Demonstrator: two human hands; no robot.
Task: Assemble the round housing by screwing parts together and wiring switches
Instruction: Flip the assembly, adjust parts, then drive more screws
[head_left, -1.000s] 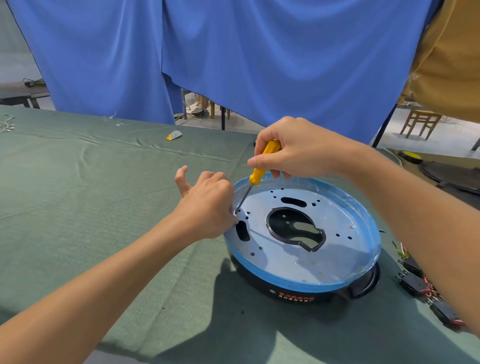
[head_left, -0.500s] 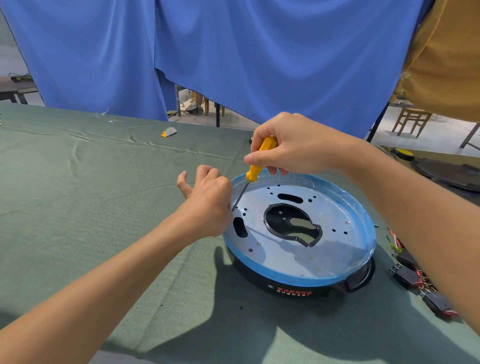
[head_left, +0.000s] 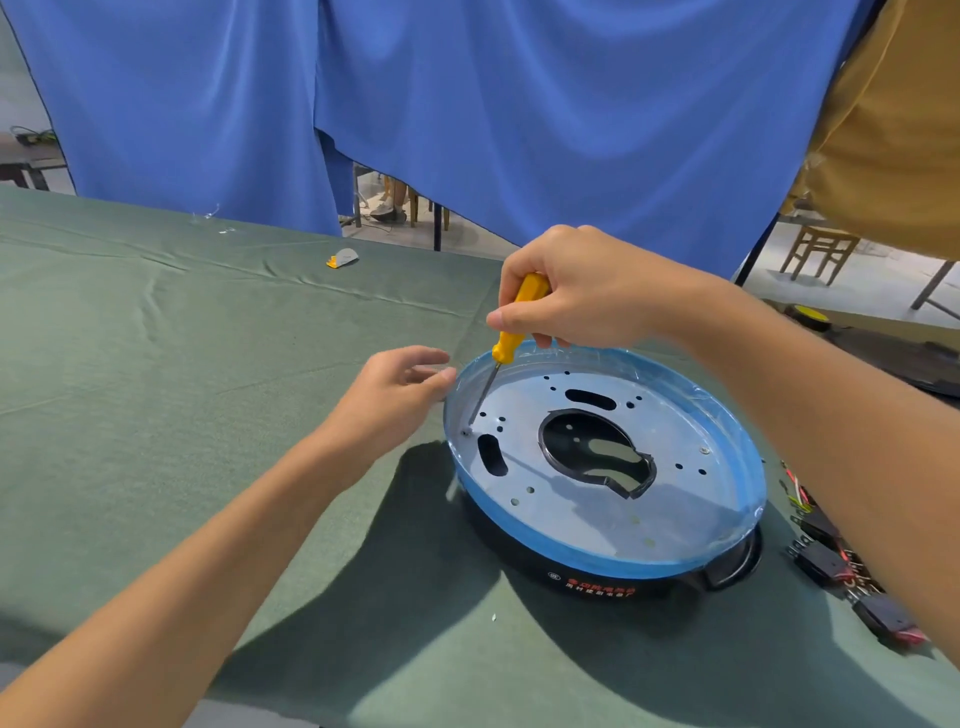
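Yellow plastic forms the handle of the thin screwdriver (head_left: 519, 317). The right hand (head_left: 582, 291) holds it from above, fingers curled round the handle, with thumb and forefinger pinching it. The steel shaft leans down to a small screw (head_left: 466, 431) at the left edge of the silver perforated metal plate (head_left: 675, 499). I think it is tilted because the raised rim stands very close to that hole.

The plate lies inside the round black housing with the blue-filmed rim (head_left: 613, 558). The housing sits on the counter covered with green cloth (head_left: 156, 389), directly in front of the person.

The left hand (head_left: 395, 395) holds nothing. Its fingers are loosely spread just beside the rim, and I cannot tell whether they touch it. In my judgement it is placed there to stop the housing from turning under the screwdriver.

Black switches with red wires (head_left: 826, 561) lie on the cloth to the right of the housing, apart from it, so the wiring seems not yet begun.
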